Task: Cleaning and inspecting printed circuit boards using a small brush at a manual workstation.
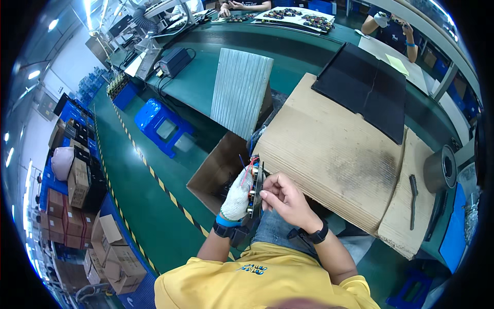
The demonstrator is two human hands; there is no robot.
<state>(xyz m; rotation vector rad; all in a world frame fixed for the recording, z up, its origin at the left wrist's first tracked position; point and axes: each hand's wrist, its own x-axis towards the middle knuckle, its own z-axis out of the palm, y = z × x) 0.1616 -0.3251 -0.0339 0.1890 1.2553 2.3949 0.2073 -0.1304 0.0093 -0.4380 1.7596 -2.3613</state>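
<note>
- Black circuit board (256,191), seen nearly edge-on, looking narrow, crowded with small pale and yellow parts; thin red and blue wires (250,168) show at its far end.
- It is held up between the hands, by the left corner of the cardboard (319,149).
- Left grip (237,198), white-gloved, closed around the board's left side.
- Right grip (287,202), bare, fingers curled nearly together at its right side; whether they pinch anything, I cannot tell.
</note>
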